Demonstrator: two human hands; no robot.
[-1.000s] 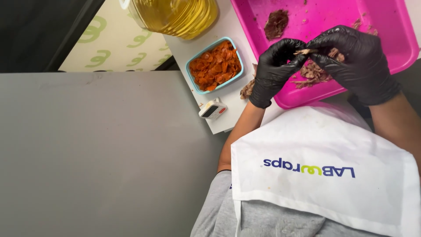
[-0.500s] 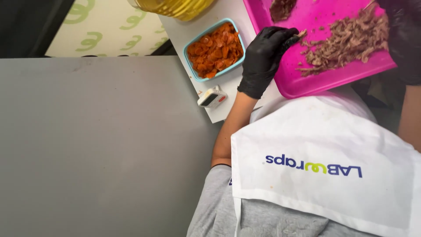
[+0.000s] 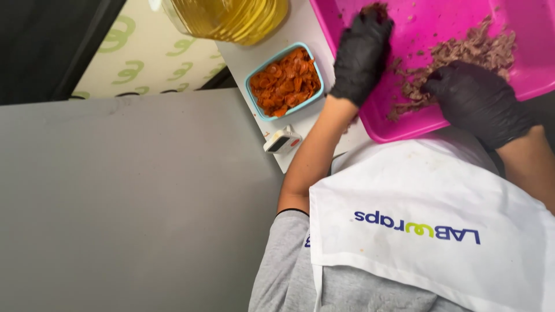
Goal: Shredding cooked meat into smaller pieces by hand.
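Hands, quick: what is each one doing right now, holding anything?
Left hand: black glove, fingers curled down on a dark meat lump in the pink tray; a grip cannot be told.
Right hand: black glove, resting on the shredded meat; a grip cannot be told.

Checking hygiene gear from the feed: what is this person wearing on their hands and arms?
Both the left hand and the right hand wear black disposable gloves ending at the wrists. The forearms are bare; a grey sleeve with a dark cuff edge shows on the left arm.
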